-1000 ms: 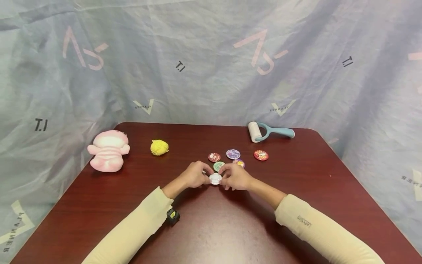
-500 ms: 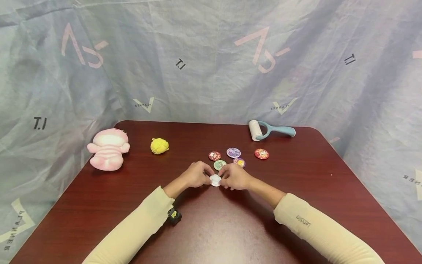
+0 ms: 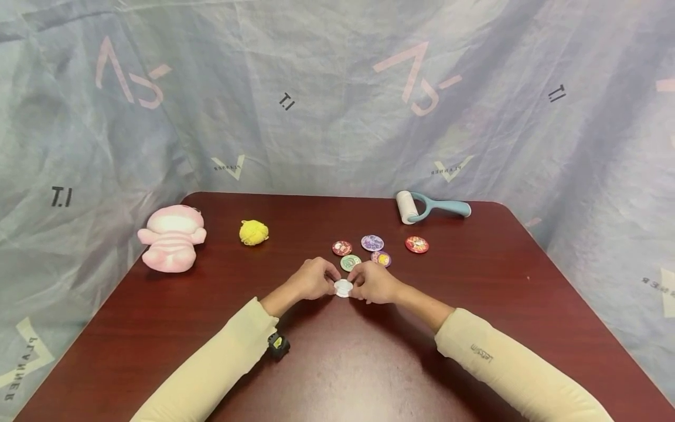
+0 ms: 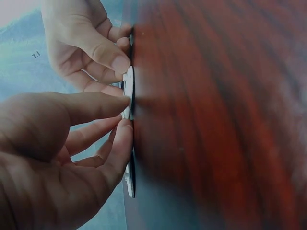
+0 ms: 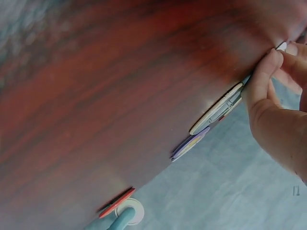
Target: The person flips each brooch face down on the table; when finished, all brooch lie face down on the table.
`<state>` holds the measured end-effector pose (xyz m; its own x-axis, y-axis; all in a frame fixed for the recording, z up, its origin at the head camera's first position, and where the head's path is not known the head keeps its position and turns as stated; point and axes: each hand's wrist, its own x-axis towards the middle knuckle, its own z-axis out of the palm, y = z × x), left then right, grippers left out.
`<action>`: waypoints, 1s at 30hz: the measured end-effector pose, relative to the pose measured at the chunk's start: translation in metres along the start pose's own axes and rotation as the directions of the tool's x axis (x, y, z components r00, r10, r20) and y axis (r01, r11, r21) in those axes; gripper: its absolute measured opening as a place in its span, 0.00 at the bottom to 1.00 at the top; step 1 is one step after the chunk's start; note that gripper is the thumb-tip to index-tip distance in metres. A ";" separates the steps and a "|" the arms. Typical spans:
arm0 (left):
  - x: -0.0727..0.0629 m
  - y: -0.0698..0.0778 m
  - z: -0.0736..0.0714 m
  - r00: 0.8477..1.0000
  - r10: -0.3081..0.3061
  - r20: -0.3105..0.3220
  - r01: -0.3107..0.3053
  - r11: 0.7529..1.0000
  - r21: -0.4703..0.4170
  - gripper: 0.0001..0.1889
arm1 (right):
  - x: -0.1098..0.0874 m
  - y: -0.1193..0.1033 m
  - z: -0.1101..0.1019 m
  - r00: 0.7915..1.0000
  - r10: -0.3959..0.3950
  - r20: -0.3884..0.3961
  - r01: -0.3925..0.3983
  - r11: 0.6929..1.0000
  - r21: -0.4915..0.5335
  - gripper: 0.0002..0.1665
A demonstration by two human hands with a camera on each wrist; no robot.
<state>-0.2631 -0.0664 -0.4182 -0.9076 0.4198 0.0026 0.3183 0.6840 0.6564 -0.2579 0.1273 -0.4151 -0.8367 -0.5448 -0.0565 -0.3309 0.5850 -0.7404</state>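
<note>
A small white round badge (image 3: pixel 343 288) lies low over the tabletop between my two hands, its printed side, if any, not showing. My left hand (image 3: pixel 313 279) pinches its left edge with thumb and fingers. From the other side, my right hand (image 3: pixel 377 283) pinches its right edge. Seen edge-on in the left wrist view, the white badge (image 4: pixel 129 86) is between both sets of fingertips. Just beyond the hands lies a green round badge (image 3: pixel 350 262), with a dark red badge (image 3: pixel 341 248), a purple badge (image 3: pixel 372 242) and a purple-and-yellow badge (image 3: pixel 381 259) around it.
A red badge (image 3: pixel 417 244) sits apart on the right. Behind it is a lint roller (image 3: pixel 443 207) with a blue handle. Yellow yarn (image 3: pixel 254 232) and a pink plush toy (image 3: pixel 173 239) rest at left on the dark wooden table (image 3: pixel 348 375). Printed cloth (image 3: pixel 337 140) hangs behind.
The white badge and both hands have shifted very slightly nearer to me, widening the gap to the green badge. Both hands keep their pinch; the other things stay put.
</note>
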 end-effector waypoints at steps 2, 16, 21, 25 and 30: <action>0.000 0.000 0.000 1.000 -0.001 -0.003 0.001 1.000 0.005 0.10 | 0.001 -0.001 0.000 1.000 -0.004 -0.003 0.004 1.000 -0.010 0.10; 0.000 0.003 -0.005 0.999 -0.018 0.027 0.017 0.999 0.028 0.09 | 0.002 -0.002 -0.003 0.997 0.075 0.015 -0.076 0.996 0.054 0.12; 0.000 0.003 -0.009 1.000 -0.021 -0.001 0.021 0.999 0.029 0.09 | 0.001 -0.004 -0.009 0.998 0.059 0.018 -0.060 0.996 0.062 0.12; 0.003 0.006 -0.013 0.999 -0.024 -0.033 0.025 0.999 0.020 0.13 | 0.002 -0.006 -0.017 0.998 0.053 -0.023 -0.052 0.998 0.029 0.12; 0.006 0.009 -0.016 0.998 -0.054 -0.045 0.054 0.999 0.005 0.17 | 0.003 -0.008 -0.021 0.994 0.070 -0.078 -0.072 0.997 -0.024 0.14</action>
<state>-0.2700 -0.0672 -0.4006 -0.9348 0.3551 0.0016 0.2703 0.7086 0.6518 -0.2668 0.1338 -0.3947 -0.8894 -0.4538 -0.0556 -0.2802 0.6372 -0.7180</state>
